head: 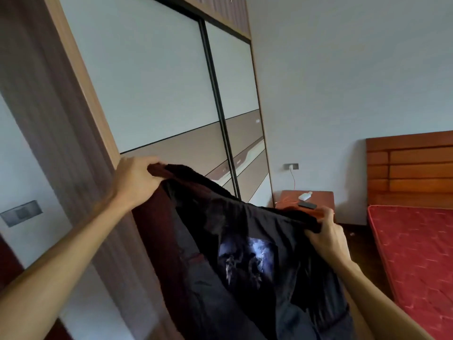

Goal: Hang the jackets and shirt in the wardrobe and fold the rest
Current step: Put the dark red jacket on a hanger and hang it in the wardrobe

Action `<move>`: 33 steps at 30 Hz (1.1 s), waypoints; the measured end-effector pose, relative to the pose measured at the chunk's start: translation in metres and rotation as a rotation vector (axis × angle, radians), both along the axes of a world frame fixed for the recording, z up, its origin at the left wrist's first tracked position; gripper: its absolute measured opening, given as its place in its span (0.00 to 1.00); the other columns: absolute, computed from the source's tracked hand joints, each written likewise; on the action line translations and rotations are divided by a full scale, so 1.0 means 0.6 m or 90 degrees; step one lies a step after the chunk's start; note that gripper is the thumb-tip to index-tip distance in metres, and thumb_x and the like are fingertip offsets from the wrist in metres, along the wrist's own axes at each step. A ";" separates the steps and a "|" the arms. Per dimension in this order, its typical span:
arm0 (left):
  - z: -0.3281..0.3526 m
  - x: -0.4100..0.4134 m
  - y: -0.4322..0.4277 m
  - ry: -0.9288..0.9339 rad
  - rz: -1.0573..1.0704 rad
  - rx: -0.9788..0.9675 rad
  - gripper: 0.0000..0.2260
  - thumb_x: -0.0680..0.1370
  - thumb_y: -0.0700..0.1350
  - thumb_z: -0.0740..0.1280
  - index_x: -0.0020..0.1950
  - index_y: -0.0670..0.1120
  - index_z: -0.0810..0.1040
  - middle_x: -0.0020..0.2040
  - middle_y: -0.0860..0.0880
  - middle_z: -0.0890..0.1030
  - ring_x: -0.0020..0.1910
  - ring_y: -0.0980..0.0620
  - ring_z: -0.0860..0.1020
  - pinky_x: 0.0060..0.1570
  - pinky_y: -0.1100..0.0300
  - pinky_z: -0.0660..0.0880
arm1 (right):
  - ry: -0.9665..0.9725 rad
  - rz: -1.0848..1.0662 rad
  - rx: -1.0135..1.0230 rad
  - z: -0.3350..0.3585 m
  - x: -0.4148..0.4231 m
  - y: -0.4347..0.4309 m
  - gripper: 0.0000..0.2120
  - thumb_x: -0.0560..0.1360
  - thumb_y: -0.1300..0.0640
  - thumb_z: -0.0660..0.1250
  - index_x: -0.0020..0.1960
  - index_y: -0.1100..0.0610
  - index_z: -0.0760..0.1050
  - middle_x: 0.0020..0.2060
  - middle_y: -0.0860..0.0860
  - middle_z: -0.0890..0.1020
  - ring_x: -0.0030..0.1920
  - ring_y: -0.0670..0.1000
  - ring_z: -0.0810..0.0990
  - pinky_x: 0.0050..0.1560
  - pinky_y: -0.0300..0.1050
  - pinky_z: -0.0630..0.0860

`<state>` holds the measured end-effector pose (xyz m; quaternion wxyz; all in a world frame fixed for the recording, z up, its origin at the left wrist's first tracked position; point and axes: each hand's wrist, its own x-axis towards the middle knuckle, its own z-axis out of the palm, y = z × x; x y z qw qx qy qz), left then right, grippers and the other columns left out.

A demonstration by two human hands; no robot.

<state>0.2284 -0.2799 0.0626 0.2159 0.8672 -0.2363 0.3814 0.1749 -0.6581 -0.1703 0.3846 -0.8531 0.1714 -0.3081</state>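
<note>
I hold up a black garment (245,241) with a pale blue-white print on its front; it hangs spread between my hands in front of the wardrobe (157,89). My left hand (137,180) grips its upper left edge, raised higher, close to the wardrobe's wooden side frame. My right hand (326,231) grips the upper right edge, lower down. A dark reddish part of the bundle hangs at the left under my left hand. The wardrobe's two sliding doors, white above and beige below, are shut. No hanger is visible.
A red-brown bedside table (318,195) with a white charger, an orange cable and a dark phone stands right of the wardrobe. A bed with a red mattress (416,253) and a wooden headboard (411,168) fills the right. A wall switch (20,213) sits at far left.
</note>
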 end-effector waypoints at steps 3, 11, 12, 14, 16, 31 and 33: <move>-0.024 0.041 0.054 0.053 0.056 0.038 0.07 0.72 0.43 0.77 0.50 0.48 0.88 0.42 0.48 0.87 0.39 0.52 0.82 0.41 0.60 0.73 | -0.011 0.032 -0.069 0.069 0.052 -0.027 0.19 0.73 0.59 0.70 0.61 0.59 0.68 0.43 0.57 0.80 0.45 0.66 0.81 0.39 0.48 0.69; -0.086 0.163 0.027 0.299 0.249 0.083 0.23 0.72 0.62 0.73 0.29 0.44 0.78 0.31 0.44 0.80 0.35 0.43 0.81 0.36 0.55 0.76 | 0.235 0.126 -0.011 0.145 0.191 -0.071 0.12 0.68 0.49 0.61 0.38 0.55 0.78 0.37 0.53 0.81 0.38 0.52 0.77 0.36 0.43 0.70; -0.088 0.178 0.013 0.367 0.263 0.061 0.24 0.73 0.61 0.72 0.33 0.41 0.79 0.35 0.43 0.81 0.39 0.42 0.81 0.38 0.55 0.75 | 0.268 0.129 -0.003 0.153 0.207 -0.070 0.13 0.69 0.49 0.62 0.39 0.58 0.78 0.36 0.54 0.80 0.37 0.51 0.76 0.35 0.42 0.69; -0.092 0.211 -0.011 0.523 0.230 -0.052 0.19 0.75 0.56 0.72 0.44 0.38 0.81 0.44 0.43 0.82 0.45 0.44 0.81 0.44 0.55 0.76 | 0.280 0.128 0.008 0.173 0.242 -0.063 0.11 0.69 0.52 0.65 0.38 0.61 0.78 0.34 0.54 0.80 0.35 0.53 0.76 0.33 0.42 0.67; -0.088 0.236 -0.036 0.644 0.188 -0.145 0.18 0.72 0.52 0.74 0.54 0.40 0.81 0.53 0.44 0.82 0.51 0.45 0.80 0.51 0.56 0.77 | 0.255 0.151 0.013 0.191 0.283 -0.051 0.10 0.67 0.53 0.68 0.38 0.61 0.79 0.35 0.56 0.81 0.35 0.53 0.77 0.33 0.42 0.68; -0.064 0.397 -0.111 0.701 -0.025 -0.595 0.23 0.78 0.62 0.65 0.55 0.43 0.84 0.45 0.45 0.87 0.44 0.47 0.86 0.47 0.53 0.81 | 0.022 0.506 0.298 0.289 0.487 0.260 0.18 0.58 0.43 0.75 0.46 0.48 0.82 0.42 0.48 0.85 0.45 0.49 0.84 0.48 0.51 0.83; -0.059 0.411 -0.088 0.701 -0.024 -0.613 0.29 0.75 0.69 0.63 0.55 0.45 0.83 0.45 0.47 0.87 0.43 0.49 0.86 0.44 0.55 0.80 | 0.043 0.572 0.331 0.295 0.502 0.286 0.11 0.68 0.48 0.73 0.48 0.51 0.83 0.40 0.50 0.84 0.42 0.49 0.83 0.42 0.47 0.82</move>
